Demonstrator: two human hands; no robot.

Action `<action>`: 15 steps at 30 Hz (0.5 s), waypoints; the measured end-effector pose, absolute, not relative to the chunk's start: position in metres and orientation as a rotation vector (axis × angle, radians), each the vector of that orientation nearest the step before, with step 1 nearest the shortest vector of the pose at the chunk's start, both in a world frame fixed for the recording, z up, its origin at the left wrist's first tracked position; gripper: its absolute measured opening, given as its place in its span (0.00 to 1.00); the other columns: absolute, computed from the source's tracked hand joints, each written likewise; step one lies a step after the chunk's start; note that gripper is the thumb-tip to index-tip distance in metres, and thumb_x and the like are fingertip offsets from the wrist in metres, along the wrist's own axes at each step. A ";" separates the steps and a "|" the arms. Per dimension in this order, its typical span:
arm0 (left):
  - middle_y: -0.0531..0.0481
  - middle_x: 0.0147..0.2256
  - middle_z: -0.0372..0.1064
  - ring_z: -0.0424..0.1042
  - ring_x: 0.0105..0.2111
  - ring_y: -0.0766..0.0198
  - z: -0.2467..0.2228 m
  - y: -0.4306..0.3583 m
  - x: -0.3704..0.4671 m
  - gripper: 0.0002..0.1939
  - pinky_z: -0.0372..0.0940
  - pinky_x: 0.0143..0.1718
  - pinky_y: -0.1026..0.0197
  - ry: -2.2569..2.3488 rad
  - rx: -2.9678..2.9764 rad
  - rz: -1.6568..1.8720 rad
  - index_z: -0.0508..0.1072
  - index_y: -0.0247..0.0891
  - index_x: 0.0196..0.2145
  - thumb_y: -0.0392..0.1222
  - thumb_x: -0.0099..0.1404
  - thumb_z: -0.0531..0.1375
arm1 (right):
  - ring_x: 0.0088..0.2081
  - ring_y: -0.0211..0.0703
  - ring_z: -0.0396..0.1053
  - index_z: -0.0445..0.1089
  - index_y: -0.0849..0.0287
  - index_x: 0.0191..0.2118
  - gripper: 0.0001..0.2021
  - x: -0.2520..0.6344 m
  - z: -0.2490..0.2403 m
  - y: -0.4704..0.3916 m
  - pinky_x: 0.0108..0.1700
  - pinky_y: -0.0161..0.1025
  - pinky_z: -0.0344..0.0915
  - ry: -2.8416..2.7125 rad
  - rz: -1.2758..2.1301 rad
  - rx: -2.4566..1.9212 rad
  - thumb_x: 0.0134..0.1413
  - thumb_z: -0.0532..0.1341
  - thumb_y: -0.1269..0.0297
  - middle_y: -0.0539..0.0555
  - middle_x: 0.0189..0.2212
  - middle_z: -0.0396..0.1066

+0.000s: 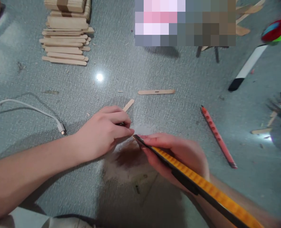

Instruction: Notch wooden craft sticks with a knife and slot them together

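Note:
My left hand is closed, with thumb and fingers pinched on a wooden craft stick. One rounded end of that craft stick sticks out past the fingers; the hand covers most of the rest. My right hand wraps around a yellow and black utility knife, which slants down to the lower right. Its dark tip meets the left fingertips, at the stick's near end. Just beyond the hands, another craft stick with a small dark mark lies flat on the table.
Stacked craft sticks lie at the upper left. A white cable runs in from the left. On the right are a red pencil, a white-and-black handled object and stick scraps. Shavings dot the grey table; a blurred-out patch hides its top.

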State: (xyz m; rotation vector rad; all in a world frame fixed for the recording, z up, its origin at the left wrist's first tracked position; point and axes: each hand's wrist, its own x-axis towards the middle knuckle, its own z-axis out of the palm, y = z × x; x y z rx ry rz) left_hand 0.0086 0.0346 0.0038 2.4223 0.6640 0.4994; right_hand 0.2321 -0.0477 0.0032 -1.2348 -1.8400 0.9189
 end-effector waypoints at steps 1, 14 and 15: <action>0.49 0.37 0.76 0.70 0.41 0.62 0.004 0.034 0.008 0.11 0.67 0.46 0.58 0.671 2.418 0.499 0.80 0.40 0.38 0.32 0.70 0.57 | 0.37 0.47 0.81 0.71 0.47 0.49 0.20 0.232 0.004 -0.047 0.38 0.42 0.80 -1.848 0.917 -1.237 0.55 0.62 0.77 0.50 0.38 0.81; 0.50 0.37 0.75 0.69 0.42 0.61 0.003 0.035 0.009 0.13 0.67 0.44 0.60 0.691 2.393 0.520 0.80 0.39 0.35 0.28 0.68 0.56 | 0.36 0.47 0.81 0.71 0.48 0.48 0.18 0.239 0.001 -0.044 0.36 0.41 0.81 -1.896 0.889 -1.230 0.55 0.62 0.76 0.49 0.38 0.81; 0.50 0.37 0.75 0.69 0.42 0.61 0.003 0.035 0.008 0.13 0.67 0.44 0.60 0.690 2.392 0.516 0.80 0.40 0.35 0.29 0.68 0.56 | 0.36 0.46 0.81 0.71 0.48 0.48 0.17 0.239 0.000 -0.044 0.36 0.41 0.81 -1.891 0.896 -1.232 0.55 0.62 0.75 0.49 0.38 0.81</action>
